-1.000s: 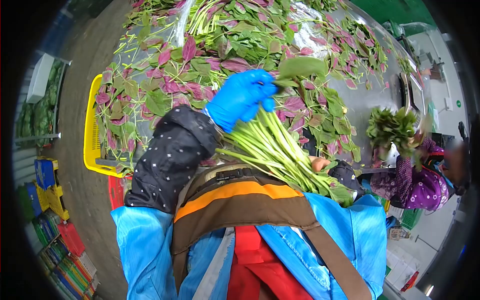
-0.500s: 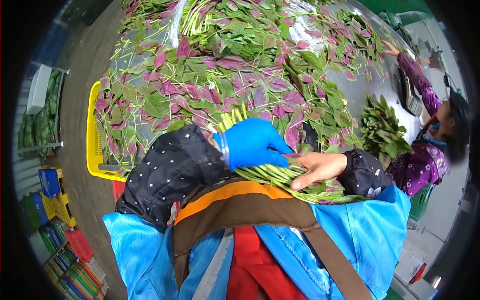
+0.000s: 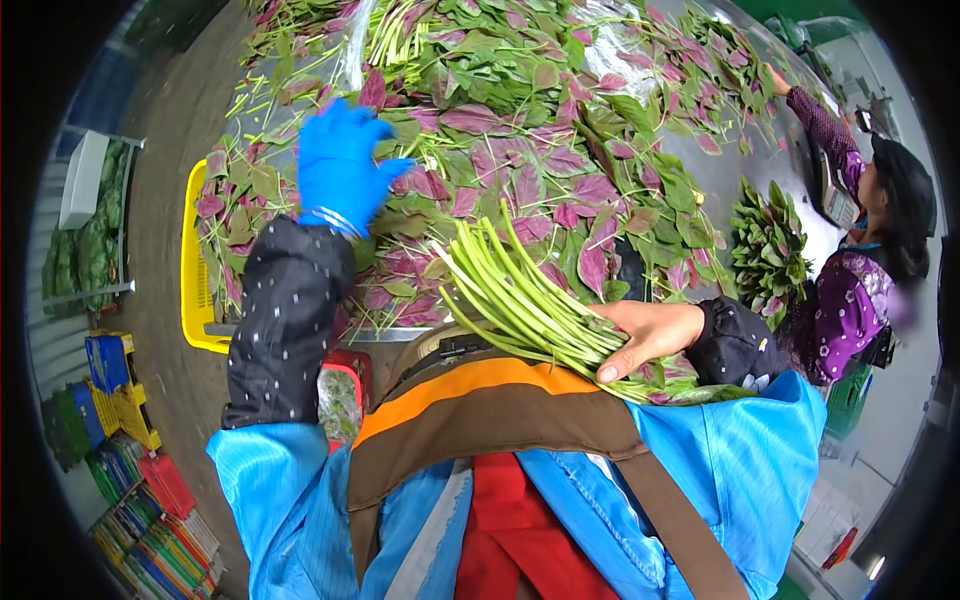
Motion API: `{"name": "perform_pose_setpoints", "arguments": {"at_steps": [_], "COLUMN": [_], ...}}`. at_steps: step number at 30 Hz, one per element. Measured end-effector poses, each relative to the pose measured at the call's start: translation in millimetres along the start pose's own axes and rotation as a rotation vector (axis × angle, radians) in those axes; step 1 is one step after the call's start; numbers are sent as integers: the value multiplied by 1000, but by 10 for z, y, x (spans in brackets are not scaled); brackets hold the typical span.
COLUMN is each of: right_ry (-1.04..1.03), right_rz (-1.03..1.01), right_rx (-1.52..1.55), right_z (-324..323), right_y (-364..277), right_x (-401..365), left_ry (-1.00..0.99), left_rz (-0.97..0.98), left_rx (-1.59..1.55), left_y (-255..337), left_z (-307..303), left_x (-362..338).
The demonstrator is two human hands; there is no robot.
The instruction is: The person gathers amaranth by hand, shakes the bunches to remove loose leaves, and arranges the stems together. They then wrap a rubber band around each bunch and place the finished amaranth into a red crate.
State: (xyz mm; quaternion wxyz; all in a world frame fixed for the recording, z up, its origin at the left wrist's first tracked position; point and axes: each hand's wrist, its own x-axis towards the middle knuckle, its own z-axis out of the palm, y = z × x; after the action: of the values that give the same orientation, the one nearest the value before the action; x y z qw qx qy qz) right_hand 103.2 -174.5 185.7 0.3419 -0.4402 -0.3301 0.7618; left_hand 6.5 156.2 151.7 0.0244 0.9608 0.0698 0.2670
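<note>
My right hand (image 3: pixel 648 335) is bare and closed around a bunch of leafy amaranth (image 3: pixel 525 295). Its pale green stems fan out to the left, and its leaves lie under my hand and against my front. My left hand (image 3: pixel 343 165), in a blue glove, is over the loose amaranth leaves (image 3: pixel 480 160) on the left side of the table. Its thumb and fingers are spread, with nothing visible in them. Green and purple-red leaves cover much of the metal table (image 3: pixel 720 180) in front of me.
A yellow crate (image 3: pixel 190 270) stands at the table's left edge, and a red crate (image 3: pixel 362 372) sits below it. To the right, a co-worker in purple (image 3: pixel 850 300) reaches across the table near a scale (image 3: pixel 838 200) and an upright leafy bunch (image 3: pixel 768 250).
My left hand has left the stems and moved up and left over the leaves, its fingers now spread. My right hand keeps the bunch, whose stems are now in full view.
</note>
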Motion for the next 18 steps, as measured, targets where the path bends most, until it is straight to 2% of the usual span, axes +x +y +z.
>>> {"name": "perform_pose_setpoints", "arguments": {"at_steps": [1, 3, 5, 8, 11, 12, 15, 16, 18], "right_ry": [6, 22, 13, 10, 14, 5, 15, 14, 9], "right_rz": [-6, -18, 29, 59, 18, 4, 30, 80, 121], "right_rx": [-30, -84, -71, -79, -118, -131, -191, -172, -165], "right_z": [-6, -7, 5, 4, 22, 14, -17, -18, -31], "right_y": [0, 9, -40, 6, 35, 25, 30, 47, 75], "right_x": [7, 15, 18, 6, 4, 11, 18, 14, -11], "left_ry": [-231, -606, -782, -792, -928, -831, -963, -789, -765], "left_rz": [-148, -208, 26, 98, 73, 52, -73, 99, 53], "left_rx": [-281, -467, -490, -803, -1031, -1139, -1051, -890, -667], "left_y": [218, 702, 992, 1067, 990, 973, 827, 747, 386], "left_z": [-110, -289, -254, -68, -110, -83, -1, -1, 105], "left_x": [8, -1, -135, -295, -205, -230, -283, -304, -371]}}
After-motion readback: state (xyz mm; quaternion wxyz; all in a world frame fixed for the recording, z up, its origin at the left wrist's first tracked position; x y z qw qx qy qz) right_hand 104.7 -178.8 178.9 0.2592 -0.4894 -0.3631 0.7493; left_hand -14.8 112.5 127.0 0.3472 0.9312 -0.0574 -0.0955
